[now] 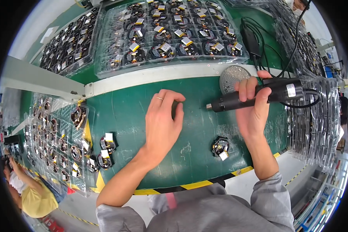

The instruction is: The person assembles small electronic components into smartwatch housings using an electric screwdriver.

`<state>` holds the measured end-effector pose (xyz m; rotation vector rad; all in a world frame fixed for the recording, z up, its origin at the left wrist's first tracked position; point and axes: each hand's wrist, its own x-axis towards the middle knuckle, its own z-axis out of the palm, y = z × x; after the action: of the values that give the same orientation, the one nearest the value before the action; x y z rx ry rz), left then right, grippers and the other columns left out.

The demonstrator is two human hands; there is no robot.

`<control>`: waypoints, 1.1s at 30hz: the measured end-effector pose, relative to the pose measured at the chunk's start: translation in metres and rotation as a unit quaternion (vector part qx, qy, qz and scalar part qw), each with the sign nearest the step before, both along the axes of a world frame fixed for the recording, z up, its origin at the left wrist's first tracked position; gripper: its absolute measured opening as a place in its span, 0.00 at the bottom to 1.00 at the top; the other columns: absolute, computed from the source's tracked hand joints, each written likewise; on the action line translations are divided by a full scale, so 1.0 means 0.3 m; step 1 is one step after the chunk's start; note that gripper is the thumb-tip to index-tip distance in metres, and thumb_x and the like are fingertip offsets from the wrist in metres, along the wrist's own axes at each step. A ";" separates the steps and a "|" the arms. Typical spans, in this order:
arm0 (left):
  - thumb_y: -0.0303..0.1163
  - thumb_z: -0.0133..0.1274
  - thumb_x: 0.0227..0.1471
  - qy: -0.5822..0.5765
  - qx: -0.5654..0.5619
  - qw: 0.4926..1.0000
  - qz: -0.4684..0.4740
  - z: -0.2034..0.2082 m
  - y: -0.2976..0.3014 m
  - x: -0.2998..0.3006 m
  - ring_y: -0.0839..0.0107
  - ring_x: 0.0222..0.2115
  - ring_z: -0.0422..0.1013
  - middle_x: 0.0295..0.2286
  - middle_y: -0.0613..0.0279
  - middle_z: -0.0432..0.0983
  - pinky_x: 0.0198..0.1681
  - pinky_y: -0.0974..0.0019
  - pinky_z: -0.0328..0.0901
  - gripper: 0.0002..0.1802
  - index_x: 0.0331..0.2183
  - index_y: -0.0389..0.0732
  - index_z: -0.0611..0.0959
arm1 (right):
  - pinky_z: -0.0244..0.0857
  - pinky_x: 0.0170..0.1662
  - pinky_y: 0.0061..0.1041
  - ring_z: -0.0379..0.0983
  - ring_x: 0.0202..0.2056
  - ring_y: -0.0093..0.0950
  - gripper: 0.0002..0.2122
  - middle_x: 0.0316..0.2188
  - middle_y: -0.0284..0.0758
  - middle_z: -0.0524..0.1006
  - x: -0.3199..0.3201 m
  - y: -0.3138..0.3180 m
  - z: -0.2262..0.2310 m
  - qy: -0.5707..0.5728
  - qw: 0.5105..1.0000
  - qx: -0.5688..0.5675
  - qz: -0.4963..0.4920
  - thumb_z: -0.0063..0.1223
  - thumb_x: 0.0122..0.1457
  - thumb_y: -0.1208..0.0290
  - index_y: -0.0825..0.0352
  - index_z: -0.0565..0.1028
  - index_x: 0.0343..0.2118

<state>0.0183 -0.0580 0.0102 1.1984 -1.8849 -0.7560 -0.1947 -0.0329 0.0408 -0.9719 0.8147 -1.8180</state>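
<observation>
My right hand [253, 102] is wrapped round a black electric screwdriver [236, 101], its metal nose pointing left above the green mat [197, 135]. My left hand [162, 118] is low over the mat with its fingers bent. Thumb and forefinger tips are a little apart, and I see nothing between them. A round dish of small metal parts [232, 73] sits behind the screwdriver. On the mat before my right forearm lies a round black circuit assembly [220, 146] with a white tab. Two more round assemblies [105, 156] lie left of my left forearm.
Clear plastic trays of circuit assemblies [178, 34] stand behind a white rail [150, 73]. Another filled tray [54, 143] is at the left. Stacked clear trays [313, 120] rise at the right, near a black adapter with cables [251, 40]. A person in yellow [38, 199] is at the lower left.
</observation>
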 end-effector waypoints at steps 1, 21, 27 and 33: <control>0.19 0.58 0.48 -0.018 -0.005 1.000 -0.003 0.002 -0.002 -0.004 0.56 0.34 0.71 0.34 0.60 0.75 0.39 0.56 0.67 0.09 0.34 0.40 0.79 | 0.55 0.50 0.30 0.56 0.29 0.19 0.24 0.26 0.23 0.59 0.005 -0.013 -0.002 0.000 1.000 0.001 -0.001 0.54 0.64 0.48 0.57 0.66 0.55; 0.25 0.63 0.46 -0.034 -0.023 0.998 -0.041 0.015 0.010 -0.031 0.57 0.36 0.70 0.41 0.61 0.73 0.40 0.55 0.66 0.11 0.34 0.42 0.81 | 0.61 0.44 0.33 0.63 0.29 0.22 0.20 0.25 0.27 0.65 0.013 -0.028 0.013 -0.056 0.998 -0.030 -0.008 0.56 0.67 0.57 0.62 0.65 0.54; 0.27 0.65 0.46 -0.041 -0.040 0.997 -0.043 0.021 0.019 -0.013 0.62 0.33 0.70 0.40 0.65 0.74 0.39 0.59 0.65 0.08 0.32 0.44 0.83 | 0.59 0.44 0.31 0.61 0.29 0.22 0.19 0.25 0.25 0.63 0.032 -0.035 0.002 -0.039 0.999 -0.025 0.010 0.53 0.67 0.53 0.58 0.66 0.54; 0.26 0.66 0.46 -0.050 -0.004 0.998 -0.040 0.031 0.023 -0.028 0.64 0.31 0.68 0.39 0.67 0.75 0.38 0.62 0.65 0.06 0.30 0.43 0.85 | 0.58 0.42 0.30 0.63 0.29 0.22 0.19 0.25 0.26 0.65 0.012 -0.022 0.017 -0.049 0.998 -0.027 0.005 0.55 0.67 0.56 0.59 0.65 0.53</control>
<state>0.0099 -0.0512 0.0196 1.1816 -2.0274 -0.7431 -0.1911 -0.0396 0.0459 -0.9116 0.7022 -1.8731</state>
